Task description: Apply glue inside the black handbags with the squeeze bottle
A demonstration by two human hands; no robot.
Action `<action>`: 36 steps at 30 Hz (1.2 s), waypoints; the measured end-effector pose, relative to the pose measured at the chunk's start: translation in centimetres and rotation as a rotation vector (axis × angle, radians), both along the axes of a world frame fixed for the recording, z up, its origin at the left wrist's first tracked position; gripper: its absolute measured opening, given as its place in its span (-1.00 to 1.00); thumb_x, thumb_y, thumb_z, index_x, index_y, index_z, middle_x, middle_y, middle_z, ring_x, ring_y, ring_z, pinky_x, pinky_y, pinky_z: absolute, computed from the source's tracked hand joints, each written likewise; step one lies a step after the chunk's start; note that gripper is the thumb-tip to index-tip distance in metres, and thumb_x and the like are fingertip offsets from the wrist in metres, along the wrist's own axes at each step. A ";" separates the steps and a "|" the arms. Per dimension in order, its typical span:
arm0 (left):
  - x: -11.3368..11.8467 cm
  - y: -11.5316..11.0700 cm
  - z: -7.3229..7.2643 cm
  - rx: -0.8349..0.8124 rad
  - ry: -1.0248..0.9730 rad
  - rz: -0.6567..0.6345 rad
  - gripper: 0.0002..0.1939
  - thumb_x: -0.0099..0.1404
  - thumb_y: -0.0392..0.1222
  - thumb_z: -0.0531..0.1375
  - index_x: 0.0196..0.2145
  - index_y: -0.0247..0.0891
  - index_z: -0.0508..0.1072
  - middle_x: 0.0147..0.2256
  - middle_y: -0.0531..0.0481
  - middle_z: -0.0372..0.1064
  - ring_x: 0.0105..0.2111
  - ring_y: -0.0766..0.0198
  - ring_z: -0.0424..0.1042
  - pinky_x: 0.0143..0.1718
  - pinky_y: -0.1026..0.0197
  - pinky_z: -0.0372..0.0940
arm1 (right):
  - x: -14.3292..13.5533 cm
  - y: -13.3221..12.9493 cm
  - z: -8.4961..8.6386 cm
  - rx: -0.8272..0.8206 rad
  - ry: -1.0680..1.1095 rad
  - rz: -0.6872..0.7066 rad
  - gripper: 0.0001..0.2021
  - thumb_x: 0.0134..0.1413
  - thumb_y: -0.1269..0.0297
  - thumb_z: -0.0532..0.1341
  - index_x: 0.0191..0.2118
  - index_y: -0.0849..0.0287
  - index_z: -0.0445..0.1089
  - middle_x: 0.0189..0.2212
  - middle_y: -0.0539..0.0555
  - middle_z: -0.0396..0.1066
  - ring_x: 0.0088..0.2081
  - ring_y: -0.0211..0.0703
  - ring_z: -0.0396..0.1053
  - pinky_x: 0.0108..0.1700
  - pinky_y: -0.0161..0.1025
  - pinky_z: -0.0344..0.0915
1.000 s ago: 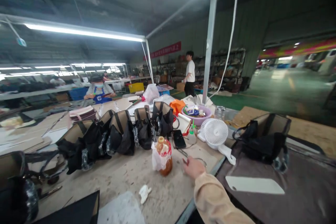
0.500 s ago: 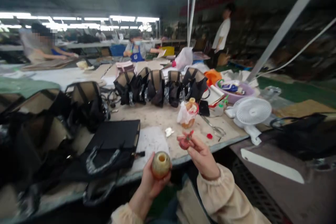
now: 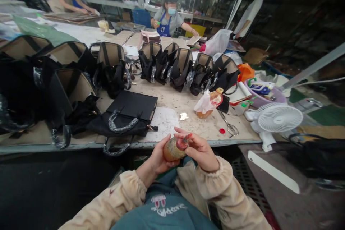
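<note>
Wrapped round a dirty tan bottle [image 3: 171, 150] is my left hand [image 3: 158, 156], just in front of the table edge. My right hand [image 3: 201, 151] pinches a red cap [image 3: 182, 143] at the bottle's mouth, cap and bottle touching. Beyond my hands, a scrap of white paper [image 3: 184, 116] lies on the table. Further back stands an orange-brown bottle [image 3: 206, 109] partly wrapped in pale plastic. A small red lid [image 3: 222, 131] and scissors [image 3: 231, 128] lie to its right.
Black bags [image 3: 181, 68] line the table [image 3: 161, 95], with a flat black bag [image 3: 132, 106] at left. A white fan [image 3: 279, 118] and purple basin [image 3: 277, 95] stand at right. A person in a blue apron [image 3: 165, 25] works across the table.
My right hand has brought the red cap left onto the bottle's mouth. The bottle has tilted in my left hand. The view has turned further down.
</note>
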State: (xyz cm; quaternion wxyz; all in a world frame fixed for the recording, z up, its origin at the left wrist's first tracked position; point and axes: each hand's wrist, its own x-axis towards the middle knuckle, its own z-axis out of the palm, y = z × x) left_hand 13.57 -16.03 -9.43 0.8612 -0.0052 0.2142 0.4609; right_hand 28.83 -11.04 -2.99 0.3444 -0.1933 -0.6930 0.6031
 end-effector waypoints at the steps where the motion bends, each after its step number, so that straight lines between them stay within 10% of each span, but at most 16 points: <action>1: 0.0 -0.1 0.1 -0.004 0.001 -0.009 -0.51 0.29 0.16 0.03 -0.29 -0.38 0.45 -0.49 -0.18 0.45 -0.69 0.26 0.36 -0.83 0.40 -0.02 | 0.0 0.1 0.0 0.026 -0.007 0.004 -0.61 0.13 0.06 0.23 0.04 0.07 0.37 0.08 0.18 0.36 0.23 0.07 0.14 0.21 0.11 0.14; 11: -0.5 -1.2 0.5 -0.054 0.042 -0.062 -0.47 0.28 0.20 0.02 -0.29 -0.39 0.44 -0.50 -0.21 0.44 -0.70 0.25 0.35 -0.83 0.41 -0.09 | 0.1 0.8 0.9 0.314 -0.119 0.011 -0.71 0.16 0.12 0.20 -0.02 0.05 0.36 -0.08 0.11 0.40 0.11 0.03 0.23 0.21 0.10 0.12; 25: -0.6 -2.4 2.0 -0.114 0.308 0.641 -0.68 0.22 0.06 0.16 -0.34 -0.30 0.40 -0.50 0.01 0.42 -0.58 0.30 0.41 -0.67 0.35 0.20 | -3.0 -3.4 -0.7 0.534 -0.130 -0.425 -0.73 0.13 0.26 0.18 -0.03 0.07 0.36 -0.13 0.14 0.42 0.04 0.08 0.29 0.21 0.22 0.09; 33: -1.6 -2.8 1.8 -0.050 0.100 -0.050 -0.48 0.27 0.17 0.05 -0.36 -0.43 0.45 -0.59 -0.12 0.38 -0.75 0.32 0.29 -0.85 0.41 -0.13 | -0.8 -0.5 1.5 0.297 -0.192 0.152 -0.03 -0.07 -0.28 0.22 0.36 0.06 -0.16 0.28 0.20 0.03 0.32 0.12 -0.07 0.30 0.16 -0.08; 36: -1.6 -2.8 1.3 -0.045 -0.033 -0.160 -0.46 0.27 0.18 0.04 -0.34 -0.44 0.45 -0.52 -0.19 0.43 -0.72 0.29 0.33 -0.84 0.41 -0.11 | -0.3 0.5 2.7 0.310 -0.247 0.286 -0.17 -0.04 -0.27 0.20 0.30 0.03 0.06 0.27 0.18 0.06 0.32 0.11 -0.08 0.29 0.14 -0.07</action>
